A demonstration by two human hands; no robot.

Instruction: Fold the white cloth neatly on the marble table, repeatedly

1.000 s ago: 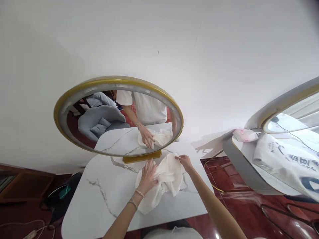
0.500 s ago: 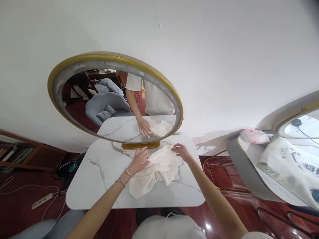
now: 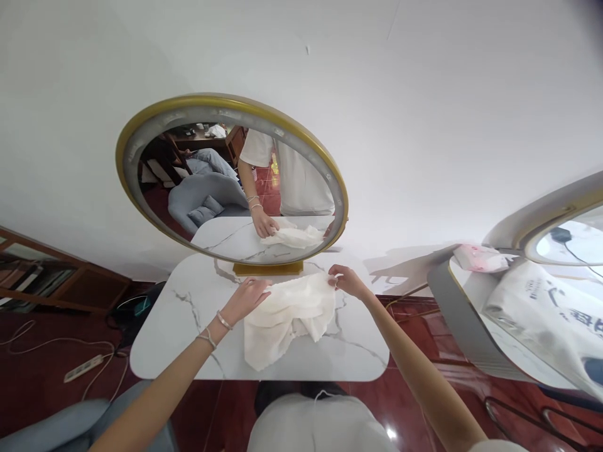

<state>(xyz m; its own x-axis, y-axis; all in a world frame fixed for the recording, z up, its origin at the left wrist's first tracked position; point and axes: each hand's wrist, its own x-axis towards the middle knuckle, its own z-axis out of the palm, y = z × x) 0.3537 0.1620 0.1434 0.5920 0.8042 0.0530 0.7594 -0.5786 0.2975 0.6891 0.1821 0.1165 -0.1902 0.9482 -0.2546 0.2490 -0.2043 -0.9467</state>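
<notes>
A white cloth (image 3: 292,314) lies rumpled on the marble-patterned table (image 3: 188,345), its far edge drawn fairly straight between my hands. My left hand (image 3: 247,298), with bracelets on the wrist, is closed at the cloth's far left corner. At the far right corner, the fingers of my right hand (image 3: 343,280) pinch the cloth; a ring shows on one finger. Folds bunch in the middle of the cloth, and its near left corner spreads toward me.
A round gold-rimmed mirror (image 3: 235,103) stands on a gold base (image 3: 268,269) at the table's back. To the right, a second table (image 3: 459,307) bears a tissue pack (image 3: 480,258) and a printed white cloth bag (image 3: 541,307). A power strip (image 3: 83,368) lies on the floor at left.
My left hand has moved left from lying spread over the cloth to gripping its corner. The cloth's far edge is now stretched wider. My right hand stays at its corner.
</notes>
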